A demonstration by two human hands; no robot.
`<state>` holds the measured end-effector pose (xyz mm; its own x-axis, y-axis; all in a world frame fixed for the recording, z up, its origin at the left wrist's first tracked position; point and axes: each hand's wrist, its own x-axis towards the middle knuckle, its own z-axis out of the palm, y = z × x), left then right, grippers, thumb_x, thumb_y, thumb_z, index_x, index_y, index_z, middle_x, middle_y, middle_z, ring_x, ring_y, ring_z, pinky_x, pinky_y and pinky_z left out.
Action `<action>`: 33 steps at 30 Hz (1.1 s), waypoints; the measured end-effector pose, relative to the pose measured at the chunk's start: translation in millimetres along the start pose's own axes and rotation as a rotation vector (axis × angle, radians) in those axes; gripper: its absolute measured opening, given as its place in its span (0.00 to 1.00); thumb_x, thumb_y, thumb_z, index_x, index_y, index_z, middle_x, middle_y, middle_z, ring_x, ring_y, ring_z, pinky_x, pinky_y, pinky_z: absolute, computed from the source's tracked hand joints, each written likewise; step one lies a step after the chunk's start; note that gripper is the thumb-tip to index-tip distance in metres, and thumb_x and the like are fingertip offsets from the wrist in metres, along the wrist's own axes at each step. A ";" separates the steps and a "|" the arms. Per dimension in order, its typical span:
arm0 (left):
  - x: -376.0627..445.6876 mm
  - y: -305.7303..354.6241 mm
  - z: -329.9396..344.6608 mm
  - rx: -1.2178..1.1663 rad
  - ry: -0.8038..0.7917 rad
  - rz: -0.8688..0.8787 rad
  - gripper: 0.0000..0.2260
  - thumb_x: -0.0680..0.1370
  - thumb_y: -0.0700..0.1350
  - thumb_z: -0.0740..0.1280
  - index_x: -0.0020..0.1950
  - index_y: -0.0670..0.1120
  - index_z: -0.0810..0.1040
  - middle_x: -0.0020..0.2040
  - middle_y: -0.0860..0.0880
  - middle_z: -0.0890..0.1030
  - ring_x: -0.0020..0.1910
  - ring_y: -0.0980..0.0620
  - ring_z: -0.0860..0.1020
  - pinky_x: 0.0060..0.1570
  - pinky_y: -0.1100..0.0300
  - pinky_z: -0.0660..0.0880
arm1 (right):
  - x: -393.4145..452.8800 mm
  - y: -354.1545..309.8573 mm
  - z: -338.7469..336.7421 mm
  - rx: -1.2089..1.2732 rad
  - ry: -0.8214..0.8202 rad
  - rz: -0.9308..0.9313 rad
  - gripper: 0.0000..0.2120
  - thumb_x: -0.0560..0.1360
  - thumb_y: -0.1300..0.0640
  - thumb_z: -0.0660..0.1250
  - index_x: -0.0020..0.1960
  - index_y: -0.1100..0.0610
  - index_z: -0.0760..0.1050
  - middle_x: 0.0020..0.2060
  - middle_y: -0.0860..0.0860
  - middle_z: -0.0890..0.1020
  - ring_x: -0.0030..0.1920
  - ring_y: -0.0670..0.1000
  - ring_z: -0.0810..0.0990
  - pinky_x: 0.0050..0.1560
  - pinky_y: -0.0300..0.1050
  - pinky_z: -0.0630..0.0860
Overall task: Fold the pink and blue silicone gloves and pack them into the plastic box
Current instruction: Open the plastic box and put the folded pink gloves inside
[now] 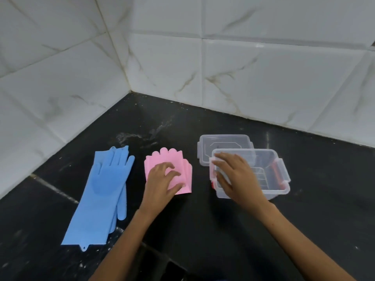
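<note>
The pink gloves (171,159) lie folded into a short stack on the black counter, fingertips pointing away from me. My left hand (162,180) rests on top of the stack with its fingers curled and its thumb at the near right edge. The blue gloves (101,191) lie flat and unfolded to the left, one over the other. The clear plastic box (269,173) stands open at the right, with red clips on its sides. My right hand (233,173) lies over the box's left rim, fingers spread and nearly straight.
The box's clear lid (221,141) lies flat behind the box, partly under it. White marble-look tiled walls (263,67) meet in a corner behind the counter (203,230). A dark object (162,266) shows at the bottom edge.
</note>
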<state>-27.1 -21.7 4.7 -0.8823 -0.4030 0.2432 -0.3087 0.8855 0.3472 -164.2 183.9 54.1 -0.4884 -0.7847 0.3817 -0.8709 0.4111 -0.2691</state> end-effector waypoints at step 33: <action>55.3 -60.5 -19.8 -0.428 -0.613 -0.160 0.20 0.75 0.42 0.69 0.66 0.51 0.74 0.69 0.49 0.71 0.64 0.48 0.71 0.64 0.52 0.69 | -38.4 -101.0 74.7 0.082 -0.390 0.675 0.24 0.80 0.49 0.58 0.73 0.54 0.58 0.64 0.56 0.71 0.61 0.53 0.74 0.56 0.45 0.76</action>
<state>-50.1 -102.2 15.1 -0.9163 -0.2076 -0.3425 -0.3950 0.6102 0.6868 -53.5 137.9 0.6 -0.8432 -0.4897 -0.2217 -0.3781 0.8335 -0.4029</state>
